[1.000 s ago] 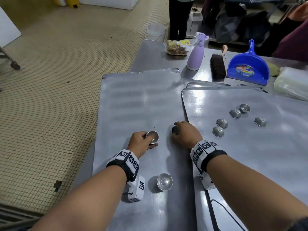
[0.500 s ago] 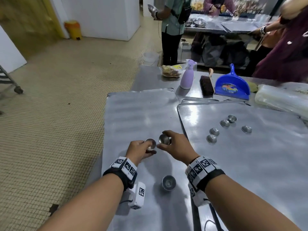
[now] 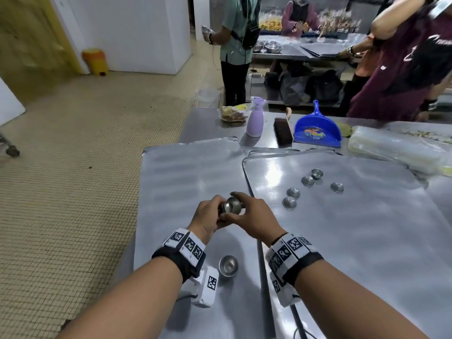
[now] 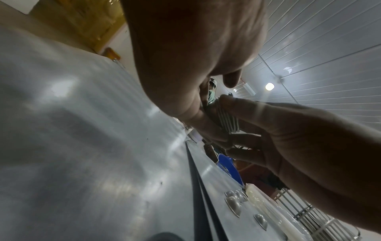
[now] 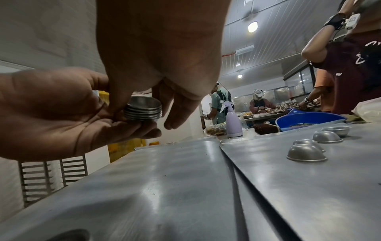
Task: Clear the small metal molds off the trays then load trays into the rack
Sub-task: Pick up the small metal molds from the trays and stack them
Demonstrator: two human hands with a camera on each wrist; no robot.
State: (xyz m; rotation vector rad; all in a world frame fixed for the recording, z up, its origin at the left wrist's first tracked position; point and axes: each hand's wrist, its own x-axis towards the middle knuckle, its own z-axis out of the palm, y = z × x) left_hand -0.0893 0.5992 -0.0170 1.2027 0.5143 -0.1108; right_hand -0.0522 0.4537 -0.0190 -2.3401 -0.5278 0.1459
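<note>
Right wrist: mold stack (image 5: 142,109) cupped in left hand (image 5: 51,112), right hand (image 5: 160,53) pinching rim

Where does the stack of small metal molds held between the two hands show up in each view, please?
Head: stack of molds centre, between both hands.
Left wrist: right of centre, pinched between fingers.
Right wrist: left of centre, over the palm.
Shared landmark: blue dustpan.

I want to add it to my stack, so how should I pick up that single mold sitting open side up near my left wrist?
Pinch the loose mold by its thin rim from above, thumb and finger on opposite edges. It sits mouth up on the left tray, so the rim is exposed and the rounded base is not.
</note>
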